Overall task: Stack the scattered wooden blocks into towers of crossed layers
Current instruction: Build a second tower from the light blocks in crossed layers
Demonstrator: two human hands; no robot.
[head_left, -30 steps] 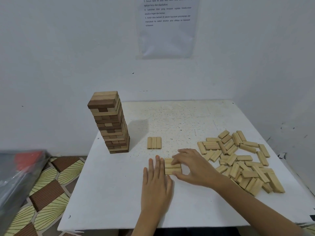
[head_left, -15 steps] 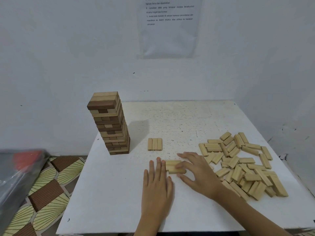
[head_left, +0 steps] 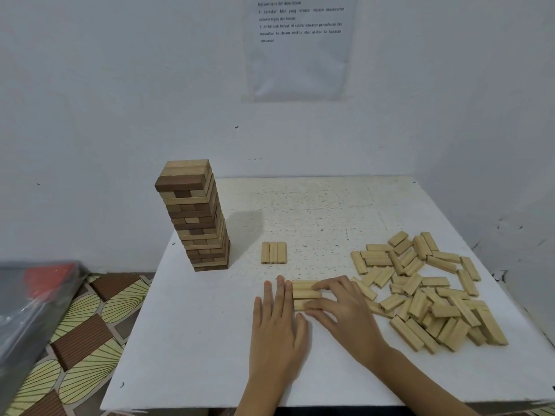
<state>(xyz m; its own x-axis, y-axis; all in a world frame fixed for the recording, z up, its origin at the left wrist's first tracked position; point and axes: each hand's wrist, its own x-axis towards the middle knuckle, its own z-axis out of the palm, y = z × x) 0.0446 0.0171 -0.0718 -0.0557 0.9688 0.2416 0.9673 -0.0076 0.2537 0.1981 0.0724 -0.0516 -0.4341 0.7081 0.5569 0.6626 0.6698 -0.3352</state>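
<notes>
Three light wooden blocks (head_left: 303,294) lie side by side near the table's front, their long sides running left to right. My left hand (head_left: 277,328) rests flat on the table, its fingers against the blocks' left ends. My right hand (head_left: 345,313) pinches the row, fingers over the far block and thumb along the near one. A finished layer of three blocks (head_left: 273,252) lies just behind. A loose pile of light blocks (head_left: 426,292) spreads to the right. A tall tower (head_left: 198,223) of light and dark crossed layers stands at the left.
The white table (head_left: 315,205) sits in a corner, with walls behind and to the right. A printed sheet (head_left: 300,46) hangs on the back wall. Left of the table, a grey plastic-wrapped thing (head_left: 33,295) lies on a patterned floor mat (head_left: 84,340).
My right hand has shifted over the three blocks, and they now lie squared together against my left hand's fingers. My left hand has stayed flat in place.
</notes>
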